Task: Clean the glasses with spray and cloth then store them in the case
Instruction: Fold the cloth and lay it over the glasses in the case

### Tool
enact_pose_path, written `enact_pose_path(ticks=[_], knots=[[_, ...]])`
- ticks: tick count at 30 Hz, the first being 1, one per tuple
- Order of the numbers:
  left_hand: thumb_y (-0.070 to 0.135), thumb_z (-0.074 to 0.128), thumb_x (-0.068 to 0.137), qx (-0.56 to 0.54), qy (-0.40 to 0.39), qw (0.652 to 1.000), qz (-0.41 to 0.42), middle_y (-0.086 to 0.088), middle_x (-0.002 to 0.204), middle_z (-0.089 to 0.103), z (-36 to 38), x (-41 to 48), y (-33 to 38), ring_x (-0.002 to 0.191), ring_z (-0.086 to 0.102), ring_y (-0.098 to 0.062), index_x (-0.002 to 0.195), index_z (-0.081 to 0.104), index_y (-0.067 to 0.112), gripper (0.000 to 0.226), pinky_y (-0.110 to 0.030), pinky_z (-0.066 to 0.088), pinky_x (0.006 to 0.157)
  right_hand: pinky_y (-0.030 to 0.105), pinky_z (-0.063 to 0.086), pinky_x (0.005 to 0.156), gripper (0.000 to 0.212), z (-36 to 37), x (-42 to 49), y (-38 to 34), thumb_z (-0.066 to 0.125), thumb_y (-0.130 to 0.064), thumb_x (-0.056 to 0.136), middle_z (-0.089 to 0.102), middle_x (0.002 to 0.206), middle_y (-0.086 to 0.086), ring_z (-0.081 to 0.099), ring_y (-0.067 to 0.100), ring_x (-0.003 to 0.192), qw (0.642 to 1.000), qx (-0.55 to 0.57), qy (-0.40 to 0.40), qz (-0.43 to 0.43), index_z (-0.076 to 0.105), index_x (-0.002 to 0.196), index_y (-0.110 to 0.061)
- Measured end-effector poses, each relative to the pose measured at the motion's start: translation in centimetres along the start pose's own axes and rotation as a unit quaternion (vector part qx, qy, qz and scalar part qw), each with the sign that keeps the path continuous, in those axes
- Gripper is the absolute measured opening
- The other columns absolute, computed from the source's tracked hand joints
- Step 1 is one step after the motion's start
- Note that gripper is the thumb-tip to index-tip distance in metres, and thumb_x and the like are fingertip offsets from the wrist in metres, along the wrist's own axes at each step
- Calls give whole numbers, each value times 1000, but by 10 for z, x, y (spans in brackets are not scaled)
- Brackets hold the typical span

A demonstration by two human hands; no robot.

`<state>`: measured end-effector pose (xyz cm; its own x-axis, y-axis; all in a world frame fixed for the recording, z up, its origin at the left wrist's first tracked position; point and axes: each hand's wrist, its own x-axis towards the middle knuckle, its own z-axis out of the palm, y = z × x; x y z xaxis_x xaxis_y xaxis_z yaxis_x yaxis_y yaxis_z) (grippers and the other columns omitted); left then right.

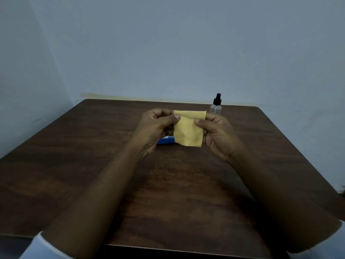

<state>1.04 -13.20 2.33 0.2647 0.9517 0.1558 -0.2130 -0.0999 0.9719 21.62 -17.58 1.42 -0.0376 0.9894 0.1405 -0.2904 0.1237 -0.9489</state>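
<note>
**A:** Where is the cloth?

**B:** The yellow cloth [188, 128] is at the centre of the frame. It is held up above the dark wooden table [84, 165] and spread flat between both hands, with its zigzag lower edge hanging free.

**A:** How do the hands hold it?

**B:** The left hand [155, 128] pinches the upper left corner, with the thumb on the front and the fingers curled. The right hand [218, 133] grips the right edge, thumb on the front and fingers behind the fabric.

**A:** And the spray?

**B:** The clear spray bottle [216, 106] with a black nozzle stands upright near the table's far edge, just above and right of the cloth in the frame. No hand touches it.

**A:** Anything else on the table?

**B:** A blue object [166, 140] lies on the table just below the left hand. The hand and the cloth hide most of it, so I cannot tell what it is.

**A:** The arms?

**B:** Both forearms are bare, with white sleeves [37, 247] at the bottom corners of the frame.
</note>
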Motion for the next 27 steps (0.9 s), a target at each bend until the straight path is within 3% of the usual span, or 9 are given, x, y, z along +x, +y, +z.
enact_pose_path(ticks=[5, 9, 15, 19, 21, 24, 27], knots=[[3, 82, 89, -3, -1, 1000, 27, -12, 95, 82, 0, 1, -3, 84, 75, -28, 89, 83, 16, 13, -42, 64, 75, 45, 65, 77, 23, -4, 0, -2, 62, -5, 102, 77, 118, 16, 76, 33, 109, 999, -19, 15, -41, 74, 121, -8], [-1, 82, 90, 42, 22, 991, 128, -13, 94, 81, -2, 3, -6, 87, 77, -24, 102, 81, 9, 16, -38, 65, 80, 43, 65, 70, 25, -6, -1, -10, 59, 3, 100, 80, 104, 9, 78, 31, 97, 996, -35, 19, -85, 78, 110, -10], [-10, 74, 93, 75, 13, 974, 211, 1, 91, 83, 3, 0, -7, 88, 79, -17, 96, 83, 20, 31, -31, 63, 80, 49, 64, 87, 25, -12, -2, -14, 53, 7, 103, 77, 119, 15, 72, 38, 115, 991, -78, -7, -108, 71, 121, 5], [-11, 72, 94, 84, 15, 972, 221, 2, 91, 83, 2, 1, -9, 89, 79, -19, 96, 81, 15, 28, -33, 64, 82, 45, 66, 80, 27, -12, -4, -16, 54, 5, 103, 77, 119, 16, 75, 34, 109, 991, -67, -23, -111, 76, 117, -4], [-14, 70, 93, 66, 14, 975, 213, -1, 93, 82, 1, 2, -10, 90, 79, -22, 95, 81, 13, 29, -34, 64, 82, 44, 67, 75, 30, -12, -5, -16, 54, 6, 102, 78, 114, 16, 77, 31, 100, 992, -56, -34, -105, 80, 110, -8], [-16, 68, 93, 41, 14, 979, 200, -4, 92, 81, 2, 3, -11, 90, 78, -23, 87, 82, 15, 35, -35, 63, 82, 42, 65, 67, 45, -12, -4, -15, 50, 11, 99, 77, 87, 7, 75, 21, 79, 993, -46, -36, -99, 83, 82, -15], [-14, 68, 94, 45, 11, 980, 194, 0, 90, 80, 1, 4, -13, 91, 77, -19, 80, 84, 24, 43, -34, 63, 83, 45, 65, 69, 52, -15, -2, -13, 45, 13, 98, 71, 78, 5, 69, 21, 76, 993, -63, -28, -98, 78, 69, -15]])
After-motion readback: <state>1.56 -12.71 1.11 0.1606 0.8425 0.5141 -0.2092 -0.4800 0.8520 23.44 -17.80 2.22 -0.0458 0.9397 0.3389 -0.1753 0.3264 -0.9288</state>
